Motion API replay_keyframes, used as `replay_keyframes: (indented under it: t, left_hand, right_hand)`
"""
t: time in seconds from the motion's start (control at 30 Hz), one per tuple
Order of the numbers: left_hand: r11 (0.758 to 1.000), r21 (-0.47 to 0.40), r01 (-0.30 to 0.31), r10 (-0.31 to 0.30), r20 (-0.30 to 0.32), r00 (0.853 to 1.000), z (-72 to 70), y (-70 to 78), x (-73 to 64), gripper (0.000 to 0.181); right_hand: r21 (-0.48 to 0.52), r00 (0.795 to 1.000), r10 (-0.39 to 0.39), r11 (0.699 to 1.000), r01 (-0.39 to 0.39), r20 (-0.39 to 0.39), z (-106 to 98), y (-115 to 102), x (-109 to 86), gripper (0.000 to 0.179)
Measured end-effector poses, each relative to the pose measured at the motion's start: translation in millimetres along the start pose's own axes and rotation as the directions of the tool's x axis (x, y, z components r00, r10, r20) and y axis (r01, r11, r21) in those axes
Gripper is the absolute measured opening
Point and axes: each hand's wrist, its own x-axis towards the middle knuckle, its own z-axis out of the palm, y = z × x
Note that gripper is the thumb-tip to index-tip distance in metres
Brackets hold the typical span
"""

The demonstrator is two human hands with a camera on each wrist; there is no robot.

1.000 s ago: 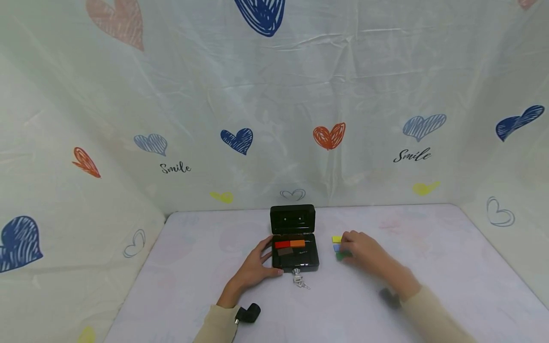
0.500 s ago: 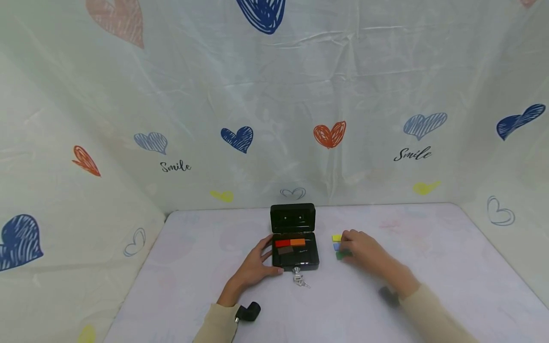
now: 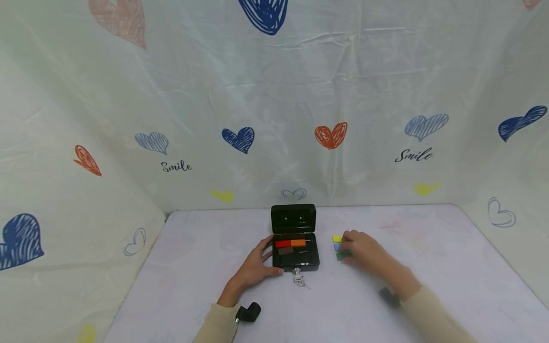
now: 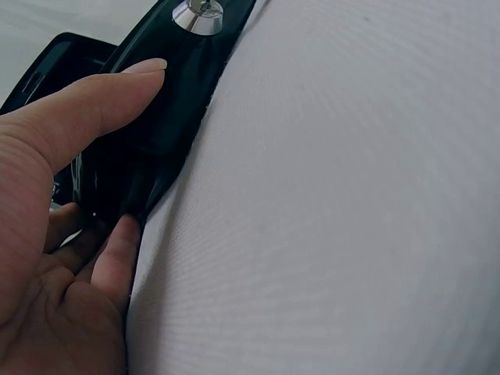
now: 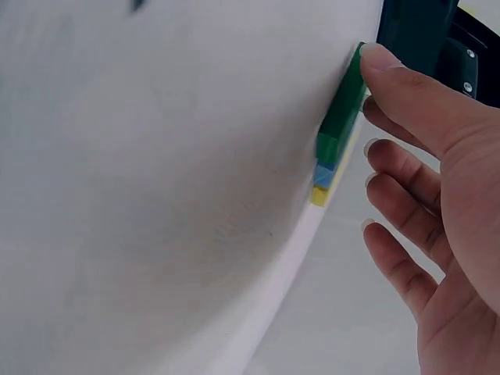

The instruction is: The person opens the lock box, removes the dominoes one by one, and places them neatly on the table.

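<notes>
Left hand (image 3: 252,270), spread, braces the box (image 3: 300,261); right hand (image 3: 367,252) (half-curled, pinch unconfirmed) appears at the pickup step, next requiring secure hold of the green block (image 5: 338,117).

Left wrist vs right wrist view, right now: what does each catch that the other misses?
Left wrist only: the left hand, thumb against the front of the box, and the silver lock on that front.

Right wrist only: the right hand, thumb at one end of the green block, plus the blue block and yellow block lined up beside it.

Both: part of the black box and the white tabletop.
</notes>
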Motion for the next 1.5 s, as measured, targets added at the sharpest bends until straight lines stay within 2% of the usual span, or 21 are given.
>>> replay_keyframes:
  t: [0.2, 0.4, 0.63, 0.73, 0.9, 1.07, 1.37, 1.5]
  left_hand:
    - [1.000, 0.006, -0.010, 0.010, 0.000, 1.000, -0.5, 1.3, -0.5, 0.104]
    - [1.000, 0.006, 0.001, -0.001, -0.006, 1.000, 0.1, 1.9, -0.7, 0.105]
    - [1.000, 0.005, -0.003, 0.003, -0.007, 1.000, 0.2, 1.4, -0.8, 0.104]
    - [1.000, 0.000, -0.004, 0.004, -0.005, 1.000, 0.3, 0.7, -0.6, 0.104]
    - [1.000, -0.001, -0.013, 0.013, 0.004, 1.000, -0.3, 0.2, -0.7, 0.104]
    - [1.000, -0.004, -0.018, 0.018, 0.014, 1.000, -1.6, -0.9, -0.6, 0.104]
    - [0.998, -0.043, -0.036, 0.038, 0.033, 0.999, -4.4, -1.0, -1.1, 0.105]
    - [0.998, -0.051, -0.044, 0.046, 0.037, 0.998, -4.9, -1.2, -1.4, 0.104]
  right_hand:
    - [0.020, 0.996, -0.057, 0.998, 0.059, -0.068, -6, -2, 5.4, 0.027]
    - [0.039, 0.986, -0.109, 0.993, 0.115, -0.127, -16, -16, 20.7, 0.026]
    - [-0.007, 0.979, -0.138, 0.990, 0.139, -0.148, -11, -34, 40.0, 0.028]
    - [-0.008, 0.981, -0.143, 0.990, 0.143, -0.134, -6, -42, 48.2, 0.028]
    - [-0.012, 0.988, -0.138, 0.990, 0.137, -0.067, 0, -56, 61.6, 0.027]
    - [0.022, 0.991, -0.132, 0.991, 0.132, -0.009, 5, -66, 73.9, 0.026]
    - [0.060, 0.991, -0.124, 0.991, 0.121, 0.047, 13, -78, 91.3, 0.025]
    - [0.047, 0.989, -0.133, 0.990, 0.130, 0.064, 18, -81, 97.1, 0.025]
